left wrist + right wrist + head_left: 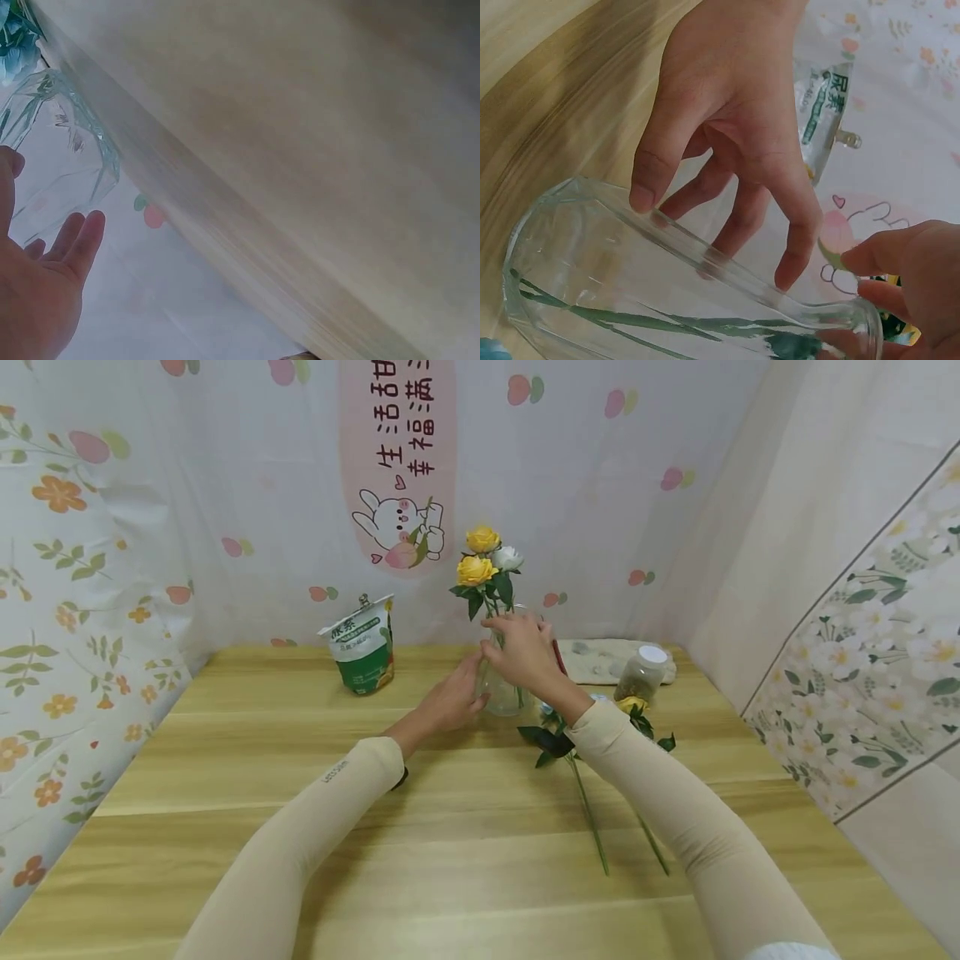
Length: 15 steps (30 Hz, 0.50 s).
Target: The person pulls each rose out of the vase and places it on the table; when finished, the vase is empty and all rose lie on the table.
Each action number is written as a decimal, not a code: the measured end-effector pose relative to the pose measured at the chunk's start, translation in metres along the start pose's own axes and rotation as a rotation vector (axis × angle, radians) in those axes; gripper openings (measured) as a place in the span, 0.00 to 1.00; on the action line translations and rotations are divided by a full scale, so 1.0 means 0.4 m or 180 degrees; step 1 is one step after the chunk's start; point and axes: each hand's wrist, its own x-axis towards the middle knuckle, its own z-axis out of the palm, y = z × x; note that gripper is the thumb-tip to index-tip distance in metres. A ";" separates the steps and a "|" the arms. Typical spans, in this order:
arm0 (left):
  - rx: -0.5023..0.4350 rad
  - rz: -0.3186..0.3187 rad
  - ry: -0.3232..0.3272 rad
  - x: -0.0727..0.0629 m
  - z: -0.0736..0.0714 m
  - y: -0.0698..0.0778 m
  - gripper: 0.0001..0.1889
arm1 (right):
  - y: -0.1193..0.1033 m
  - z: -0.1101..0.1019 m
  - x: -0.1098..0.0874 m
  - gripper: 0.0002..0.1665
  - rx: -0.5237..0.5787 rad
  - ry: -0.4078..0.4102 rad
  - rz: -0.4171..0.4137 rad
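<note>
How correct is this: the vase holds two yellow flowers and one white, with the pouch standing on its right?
Wrong side for the pouch: the head view shows it left of the vase, which holds two yellow flowers and one white flower.

1. Vase [504, 700]: clear glass.
2. Roses [476, 572]: yellow; flower [508, 558] with them: white.
3. Pouch [364, 653]: green and white.
4. Counter [450, 868]: yellow-tan, streaked wood grain.
5. Backdrop [585, 485]: white, scattered pink-and-green fruit motifs.
6. Side curtain [26, 618]: white, orange blossoms, green sprigs.
7. Sleeves [337, 797]: cream.

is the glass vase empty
Not empty: green stems run inside the glass vase, yellow and white flowers showing above it; I cannot tell about water.
</note>
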 end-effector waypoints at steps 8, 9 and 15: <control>-0.0058 0.0035 0.0051 -0.006 0.004 0.001 0.42 | 0.015 0.000 -0.008 0.26 0.0547 0.0301 -0.0010; -0.0055 0.0053 0.0063 -0.006 0.005 0.001 0.42 | 0.017 -0.001 -0.008 0.24 0.0589 0.0347 -0.0033; -0.0053 0.0153 0.0169 -0.003 0.011 -0.005 0.42 | 0.035 0.001 0.001 0.13 0.0797 0.0586 -0.0180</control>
